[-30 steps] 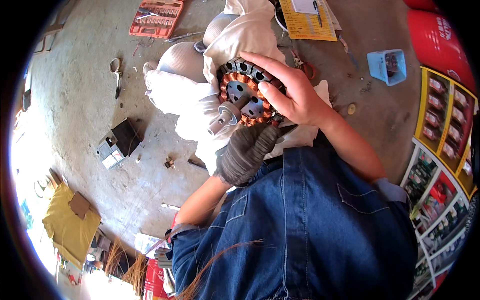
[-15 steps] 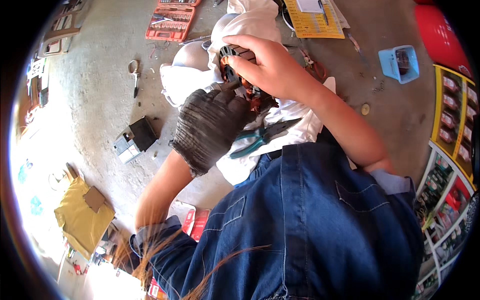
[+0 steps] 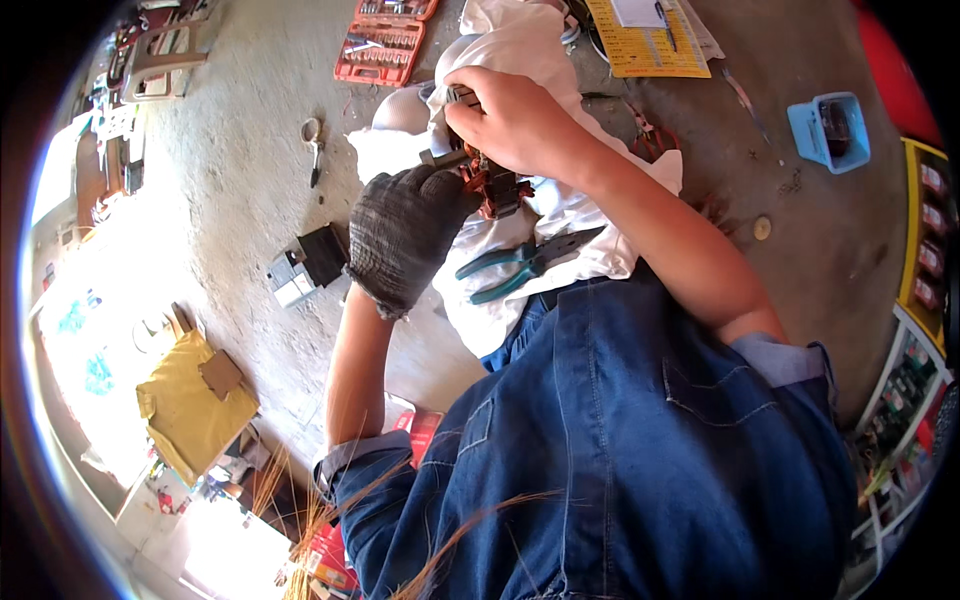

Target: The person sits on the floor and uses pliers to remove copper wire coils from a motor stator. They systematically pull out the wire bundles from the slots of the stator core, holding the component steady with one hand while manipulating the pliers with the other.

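A motor core with copper windings [image 3: 495,190] is held above the white cloth [image 3: 618,215] across my lap. My right hand [image 3: 512,122], bare, curls over its far, ridged dark end and hides most of it. My left hand [image 3: 408,232], in a dark knit glove, closes on its near left side; the fingertips are partly hidden. A short grey bar [image 3: 442,158] sticks out just beyond the gloved fingers, and I cannot tell whether it belongs to the core. Teal-handled pliers [image 3: 530,266] lie on the cloth with their jaws to the right.
An orange socket set case [image 3: 382,52] lies open at the far left. Scissors [image 3: 314,150] and a black-and-white box [image 3: 308,265] are on the floor. To the right stand a blue basket [image 3: 830,132] and shelving [image 3: 900,400]. A yellow sheet [image 3: 650,40] lies at the far side.
My view has shifted, so the surroundings sit further right. My left hand has drawn slightly back from the core, showing more of its windings and the pliers. My right hand has curled more over the far end.
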Demonstrator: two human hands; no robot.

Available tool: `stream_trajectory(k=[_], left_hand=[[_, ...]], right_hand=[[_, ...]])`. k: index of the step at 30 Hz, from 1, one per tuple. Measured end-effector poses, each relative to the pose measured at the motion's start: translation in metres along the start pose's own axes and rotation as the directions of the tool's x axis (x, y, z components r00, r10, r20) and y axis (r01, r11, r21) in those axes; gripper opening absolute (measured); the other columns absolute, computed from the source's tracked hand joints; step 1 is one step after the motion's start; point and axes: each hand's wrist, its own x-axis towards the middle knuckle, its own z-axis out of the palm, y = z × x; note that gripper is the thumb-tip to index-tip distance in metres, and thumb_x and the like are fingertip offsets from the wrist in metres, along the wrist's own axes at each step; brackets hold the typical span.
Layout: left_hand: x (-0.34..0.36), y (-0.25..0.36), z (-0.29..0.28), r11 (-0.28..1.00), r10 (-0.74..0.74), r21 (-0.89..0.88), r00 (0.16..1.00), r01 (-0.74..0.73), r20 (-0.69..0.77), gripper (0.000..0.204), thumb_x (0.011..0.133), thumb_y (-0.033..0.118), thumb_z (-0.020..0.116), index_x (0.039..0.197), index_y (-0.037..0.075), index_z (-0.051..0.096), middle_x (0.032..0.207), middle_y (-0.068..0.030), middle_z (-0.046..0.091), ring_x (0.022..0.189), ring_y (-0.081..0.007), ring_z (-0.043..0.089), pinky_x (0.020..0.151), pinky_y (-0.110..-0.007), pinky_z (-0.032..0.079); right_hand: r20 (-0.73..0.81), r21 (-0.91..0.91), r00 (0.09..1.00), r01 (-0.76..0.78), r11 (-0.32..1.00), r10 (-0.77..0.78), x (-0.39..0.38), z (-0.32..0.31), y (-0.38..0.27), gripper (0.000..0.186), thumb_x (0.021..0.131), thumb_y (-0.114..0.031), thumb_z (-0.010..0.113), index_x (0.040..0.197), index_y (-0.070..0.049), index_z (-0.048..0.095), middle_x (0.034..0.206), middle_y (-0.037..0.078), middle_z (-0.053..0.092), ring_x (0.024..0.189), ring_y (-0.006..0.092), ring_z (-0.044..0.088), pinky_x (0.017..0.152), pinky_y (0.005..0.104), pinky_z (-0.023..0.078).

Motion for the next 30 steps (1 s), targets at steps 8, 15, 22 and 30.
stream_trajectory(k=[8, 15, 22, 30], left_hand=[[0.017, 0.018, 0.001, 0.994, 0.108, 0.03, 0.975, -0.105, -0.196, 0.022, 0.076, 0.023, 0.071, 0.095, 0.011, 0.068, 0.089, -0.0062, 0.065, 0.081, -0.0263, 0.061, 0.071, -0.042, 0.045], [0.023, 0.031, 0.01, 0.997, 0.058, 0.059, 0.954, -0.043, -0.293, 0.028, 0.071, 0.027, 0.079, 0.093, 0.013, 0.069, 0.096, -0.0063, 0.061, 0.09, -0.0286, 0.057, 0.079, -0.043, 0.045], [0.031, 0.034, 0.007, 0.995, 0.096, 0.001, 0.967, -0.099, -0.236, 0.036, 0.066, 0.035, 0.082, 0.091, 0.014, 0.068, 0.102, -0.0068, 0.06, 0.099, -0.0303, 0.057, 0.084, -0.045, 0.046], [0.041, 0.044, 0.015, 0.986, 0.163, 0.024, 0.958, -0.162, -0.236, 0.029, 0.069, 0.033, 0.079, 0.089, 0.014, 0.069, 0.092, -0.0065, 0.062, 0.091, -0.0306, 0.06, 0.074, -0.044, 0.05]], right_hand=[[-0.111, 0.269, 0.993, 0.0, 0.963, 0.031, -0.042, -0.049, 0.029, 0.043, 0.096, -0.041, 0.059, 0.113, -0.001, 0.064, 0.091, 0.011, 0.07, 0.081, 0.0212, 0.068, 0.074, 0.033, 0.052], [-0.095, 0.391, 0.99, -0.06, 0.918, 0.105, -0.115, -0.027, 0.024, 0.047, 0.084, -0.028, 0.075, 0.116, 0.002, 0.058, 0.102, 0.016, 0.069, 0.096, 0.026, 0.068, 0.085, 0.0355, 0.052], [-0.173, 0.223, 0.97, -0.127, 0.966, 0.168, -0.126, -0.019, 0.011, 0.058, 0.081, -0.019, 0.074, 0.128, 0.003, 0.048, 0.108, 0.02, 0.064, 0.103, 0.0336, 0.063, 0.088, 0.0411, 0.049], [-0.112, 0.071, 0.983, -0.14, 0.988, 0.147, -0.132, -0.016, 0.018, 0.066, 0.078, -0.014, 0.074, 0.134, 0.003, 0.043, 0.117, 0.022, 0.058, 0.106, 0.0348, 0.06, 0.09, 0.0417, 0.049]])
